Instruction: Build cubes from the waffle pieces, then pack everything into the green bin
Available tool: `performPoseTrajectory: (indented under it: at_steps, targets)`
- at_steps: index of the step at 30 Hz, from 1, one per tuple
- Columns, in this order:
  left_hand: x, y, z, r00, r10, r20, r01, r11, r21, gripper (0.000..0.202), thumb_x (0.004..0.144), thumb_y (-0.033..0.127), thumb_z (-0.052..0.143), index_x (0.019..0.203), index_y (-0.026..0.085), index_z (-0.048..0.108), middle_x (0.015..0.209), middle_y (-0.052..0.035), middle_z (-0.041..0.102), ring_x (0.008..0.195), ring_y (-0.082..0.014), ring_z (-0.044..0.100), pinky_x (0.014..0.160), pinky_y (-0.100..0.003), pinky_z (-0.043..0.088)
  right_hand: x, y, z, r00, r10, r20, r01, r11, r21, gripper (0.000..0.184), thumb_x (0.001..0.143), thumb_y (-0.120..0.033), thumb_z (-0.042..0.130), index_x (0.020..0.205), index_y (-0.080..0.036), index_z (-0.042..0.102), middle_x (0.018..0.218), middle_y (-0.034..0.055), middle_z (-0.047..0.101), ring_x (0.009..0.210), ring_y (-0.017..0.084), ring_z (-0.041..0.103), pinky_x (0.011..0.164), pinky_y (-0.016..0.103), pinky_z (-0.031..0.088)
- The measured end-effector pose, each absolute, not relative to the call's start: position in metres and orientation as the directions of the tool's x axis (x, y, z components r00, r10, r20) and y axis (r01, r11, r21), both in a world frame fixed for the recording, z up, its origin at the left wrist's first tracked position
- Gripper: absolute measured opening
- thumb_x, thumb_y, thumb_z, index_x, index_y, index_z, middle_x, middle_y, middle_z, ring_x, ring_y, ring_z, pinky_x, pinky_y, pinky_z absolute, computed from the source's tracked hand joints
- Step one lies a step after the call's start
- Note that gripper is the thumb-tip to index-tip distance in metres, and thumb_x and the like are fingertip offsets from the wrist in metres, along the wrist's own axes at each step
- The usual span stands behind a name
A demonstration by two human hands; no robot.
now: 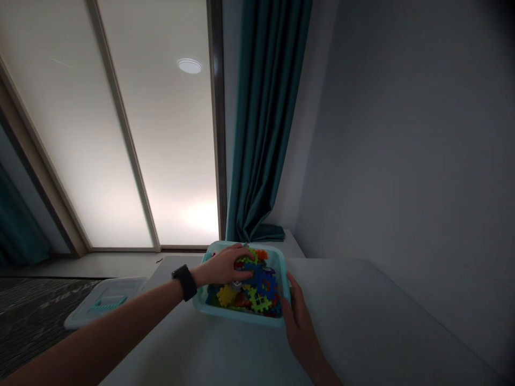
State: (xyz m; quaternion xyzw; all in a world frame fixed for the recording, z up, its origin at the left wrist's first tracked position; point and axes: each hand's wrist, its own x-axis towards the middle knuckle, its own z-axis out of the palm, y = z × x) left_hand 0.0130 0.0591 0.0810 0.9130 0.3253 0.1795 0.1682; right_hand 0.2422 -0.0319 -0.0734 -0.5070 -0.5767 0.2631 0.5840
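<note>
A light turquoise plastic bin (241,316) stands on the white table and holds many interlocking plastic building pieces. Blue pieces (265,284), a lime green piece (259,301) and a yellow one (226,295) lie among them, with orange at the far side. My left hand (225,265), a black watch on its wrist, reaches in over the left rim. Its fingers curl round some of the building pieces, partly hiding them. At the bin's right side, my right hand (298,316) grips the wall and rim.
Beside the table on the left lies a clear lid (80,311) with a turquoise handle. The white tabletop (341,311) runs along the grey wall at right. Behind it hang a teal curtain (265,107) and frosted sliding panels (177,150). A dark patterned mat (28,316) covers the floor.
</note>
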Motion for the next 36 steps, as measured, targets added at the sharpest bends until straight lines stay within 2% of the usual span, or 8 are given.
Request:
performPoseTrajectory:
  at_steps: [6,17,20,25,28,31,33,36]
  targets:
    - [0.023,0.054,0.066,0.772,0.615,0.158,0.538,-0.766,0.351,0.046,0.104,0.052,0.034,0.123,0.021,0.064,0.110,-0.0105,0.066,0.096,-0.0272,0.064,0.090,-0.042,0.049,0.238,-0.033,-0.069,0.211,0.905,0.371,0.257,0.314,-0.914,0.064,0.098,-0.054,0.043,0.155,-0.027,0.029,0.157,0.0086,0.040,0.142,0.029,0.041,0.113,0.044,0.042]
    - [-0.021,0.052,0.081,0.797,0.561,0.224,0.520,-0.826,0.215,0.051,0.101,0.053,0.046,0.147,0.032,0.045,0.148,-0.0097,0.048,0.126,-0.0329,0.052,0.103,-0.048,0.045,0.232,-0.040,-0.058,0.213,0.913,0.349,0.209,0.306,-0.929,0.065,0.098,-0.054,0.043,0.155,-0.026,0.030,0.154,0.0093,0.044,0.136,0.028,0.049,0.106,0.039,0.049]
    - [0.007,0.044,0.057,0.750,0.643,0.152,0.614,-0.764,0.200,0.063,0.096,0.058,0.052,0.150,0.027,0.041,0.139,-0.0126,0.057,0.123,-0.0359,0.055,0.101,-0.052,0.045,0.233,-0.039,-0.056,0.217,0.917,0.335,0.183,0.299,-0.936,0.065,0.096,-0.053,0.047,0.153,-0.026,0.032,0.150,0.0094,0.047,0.132,0.028,0.052,0.104,0.038,0.049]
    - [0.002,0.047,0.048,0.656,0.682,0.323,0.680,-0.720,0.139,0.057,0.096,0.050,0.055,0.146,0.025,0.045,0.134,-0.0118,0.059,0.123,-0.0341,0.053,0.107,-0.052,0.036,0.244,-0.029,-0.053,0.210,0.946,0.245,0.121,0.224,-0.967,0.073,0.092,-0.053,0.054,0.155,-0.025,0.030,0.120,0.0077,0.066,0.104,0.026,0.067,0.087,0.036,0.057]
    - [-0.039,0.054,0.047,0.382,0.837,0.393,0.772,-0.522,0.363,0.049,0.099,0.051,0.043,0.138,0.022,0.052,0.127,-0.0132,0.061,0.119,-0.0333,0.054,0.101,-0.050,0.040,0.252,-0.018,-0.050,0.247,0.957,0.150,0.099,0.129,-0.987,0.077,0.088,-0.053,0.057,0.155,-0.025,0.032,0.105,0.0059,0.070,0.091,0.026,0.069,0.080,0.037,0.058]
    - [-0.069,0.057,0.033,0.310,0.948,-0.067,0.628,-0.151,0.764,0.063,0.095,0.067,0.038,0.132,0.019,0.055,0.105,-0.0110,0.067,0.089,-0.0280,0.065,0.074,-0.039,0.051,0.252,-0.006,-0.041,0.267,0.959,0.097,0.018,0.095,-0.995,0.073,0.087,-0.058,0.054,0.152,-0.027,0.039,0.131,0.0075,0.065,0.115,0.029,0.064,0.093,0.040,0.055]
    - [-0.075,0.054,0.024,0.379,0.898,-0.221,0.478,0.014,0.878,0.069,0.092,0.075,0.036,0.127,0.019,0.057,0.100,-0.0092,0.068,0.084,-0.0250,0.064,0.068,-0.035,0.050,0.249,0.001,-0.031,0.296,0.953,0.063,-0.007,0.068,-0.998,0.075,0.085,-0.062,0.053,0.151,-0.028,0.041,0.146,0.0063,0.055,0.130,0.030,0.056,0.103,0.042,0.050]
    - [-0.069,0.050,0.022,0.363,0.914,-0.179,0.355,0.041,0.934,0.070,0.086,0.079,0.044,0.118,0.019,0.060,0.098,-0.0081,0.068,0.081,-0.0222,0.062,0.066,-0.032,0.048,0.244,0.011,-0.015,0.366,0.930,0.019,0.037,0.006,-0.999,0.077,0.082,-0.063,0.056,0.149,-0.026,0.045,0.151,0.0062,0.050,0.138,0.032,0.047,0.112,0.045,0.041]
